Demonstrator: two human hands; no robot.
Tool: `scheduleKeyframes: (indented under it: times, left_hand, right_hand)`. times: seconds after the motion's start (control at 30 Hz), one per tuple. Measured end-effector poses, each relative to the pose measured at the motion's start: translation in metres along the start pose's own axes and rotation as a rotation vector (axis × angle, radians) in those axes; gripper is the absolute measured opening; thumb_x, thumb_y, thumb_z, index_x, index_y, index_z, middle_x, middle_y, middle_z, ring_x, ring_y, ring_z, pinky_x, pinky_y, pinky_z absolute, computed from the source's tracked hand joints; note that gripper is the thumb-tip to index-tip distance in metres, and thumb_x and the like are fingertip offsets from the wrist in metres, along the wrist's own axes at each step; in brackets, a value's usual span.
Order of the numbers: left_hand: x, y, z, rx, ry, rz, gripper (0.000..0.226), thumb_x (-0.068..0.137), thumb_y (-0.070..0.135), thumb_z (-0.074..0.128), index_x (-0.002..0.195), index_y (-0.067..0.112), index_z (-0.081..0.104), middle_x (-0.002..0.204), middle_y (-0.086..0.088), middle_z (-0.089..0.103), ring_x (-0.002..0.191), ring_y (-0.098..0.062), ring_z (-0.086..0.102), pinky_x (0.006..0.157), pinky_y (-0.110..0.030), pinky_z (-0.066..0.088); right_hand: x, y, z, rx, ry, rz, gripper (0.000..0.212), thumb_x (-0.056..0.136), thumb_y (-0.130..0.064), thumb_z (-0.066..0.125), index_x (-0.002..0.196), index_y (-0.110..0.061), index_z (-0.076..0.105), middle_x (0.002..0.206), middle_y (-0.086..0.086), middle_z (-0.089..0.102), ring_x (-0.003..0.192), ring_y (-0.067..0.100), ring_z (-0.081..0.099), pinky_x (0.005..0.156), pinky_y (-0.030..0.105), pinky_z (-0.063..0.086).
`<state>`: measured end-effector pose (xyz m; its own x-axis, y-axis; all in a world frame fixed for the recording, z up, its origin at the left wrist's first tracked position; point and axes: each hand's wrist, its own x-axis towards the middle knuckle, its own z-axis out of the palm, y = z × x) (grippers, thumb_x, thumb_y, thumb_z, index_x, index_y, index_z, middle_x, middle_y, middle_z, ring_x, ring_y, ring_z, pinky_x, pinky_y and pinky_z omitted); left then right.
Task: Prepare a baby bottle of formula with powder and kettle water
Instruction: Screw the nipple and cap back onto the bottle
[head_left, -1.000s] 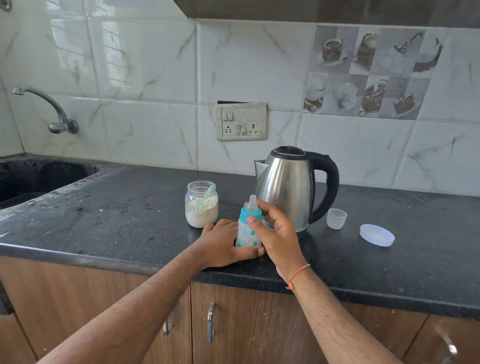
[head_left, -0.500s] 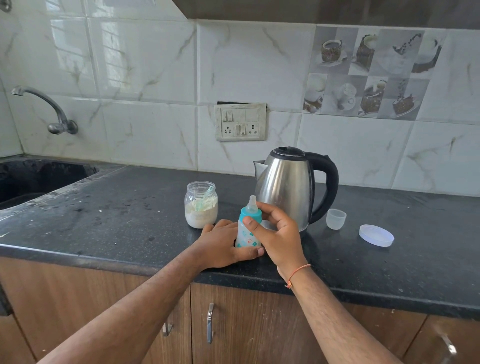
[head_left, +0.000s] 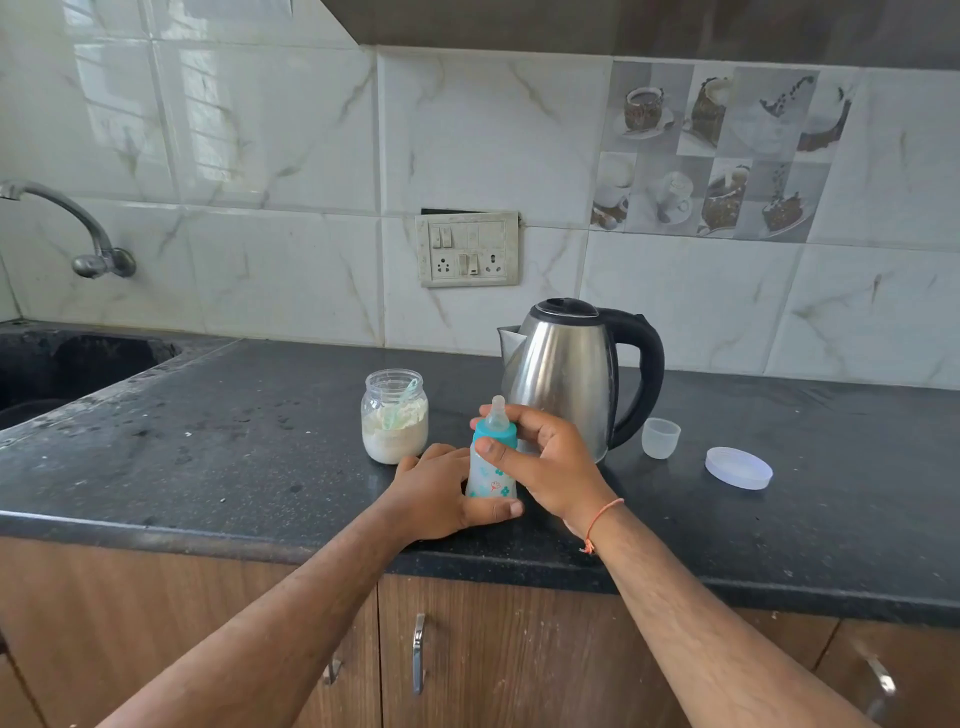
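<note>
Left hand (head_left: 441, 491) grips baby bottle (head_left: 491, 470) base; right hand (head_left: 545, 457) pinches collar.

both forearms reach in toward the baby bottle (head_left: 491, 470), left hand (head_left: 439, 491) wrapped round its base with the thumb across the front, right hand (head_left: 545, 457) curled over its teal collar, thumb and fingers pinching either side
</note>
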<state>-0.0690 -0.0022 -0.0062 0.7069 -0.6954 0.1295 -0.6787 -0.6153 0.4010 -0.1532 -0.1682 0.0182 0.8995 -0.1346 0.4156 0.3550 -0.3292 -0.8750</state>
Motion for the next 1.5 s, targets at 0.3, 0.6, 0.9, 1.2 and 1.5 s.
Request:
scheduleKeyframes:
  times: [0.3,0.6,0.9,1.2,1.5]
  left_hand:
    - [-0.008,0.007,0.001,-0.095,0.033,-0.027,0.054,0.085,0.082,0.067,0.117,0.041,0.058,0.111,0.023,0.067,0.114,-0.005,0.062,0.114,-0.04,0.041]
    - [-0.014,0.007,0.004,-0.532,0.156,0.001,0.033,0.082,0.035,0.094,0.107,0.034,0.073,0.102,0.011,0.082,0.095,-0.002,0.077,0.092,-0.03,0.064]
    - [-0.015,0.009,0.002,-0.59,0.061,0.025,0.044,0.085,0.038,0.092,0.121,0.035,0.067,0.113,0.011,0.08,0.104,0.0,0.075,0.092,-0.022,0.062]
    - [-0.017,0.013,0.011,-0.564,0.246,-0.017,0.033,0.078,0.032,0.097,0.103,0.027,0.076,0.09,0.017,0.082,0.085,-0.003,0.078,0.075,-0.02,0.061]
    - [-0.018,0.01,0.004,-0.528,0.022,0.046,0.053,0.083,0.046,0.092,0.128,0.033,0.065,0.119,0.014,0.076,0.11,-0.002,0.072,0.1,-0.027,0.061]
  right_hand:
    - [0.004,-0.002,-0.001,-0.024,0.006,0.035,0.034,0.092,-0.029,0.084,0.125,-0.032,0.076,0.126,-0.015,0.077,0.12,0.0,0.068,0.103,0.028,0.057]
    - [-0.002,-0.003,0.011,-0.12,0.135,0.013,0.041,0.09,-0.037,0.086,0.129,-0.03,0.076,0.119,-0.018,0.078,0.114,-0.001,0.069,0.1,0.021,0.057]
    - [0.0,-0.011,-0.005,-0.112,-0.022,0.035,0.042,0.094,-0.028,0.083,0.135,-0.021,0.075,0.129,-0.016,0.076,0.119,-0.003,0.068,0.092,0.01,0.052]
    - [-0.013,-0.002,0.018,-0.149,0.191,-0.003,0.046,0.091,-0.039,0.085,0.134,-0.031,0.074,0.12,-0.017,0.077,0.115,0.001,0.069,0.096,0.012,0.051]
    - [-0.004,-0.015,-0.016,-0.049,-0.089,0.057,0.036,0.096,-0.018,0.081,0.132,-0.017,0.075,0.132,-0.007,0.076,0.124,0.004,0.068,0.104,0.02,0.054]
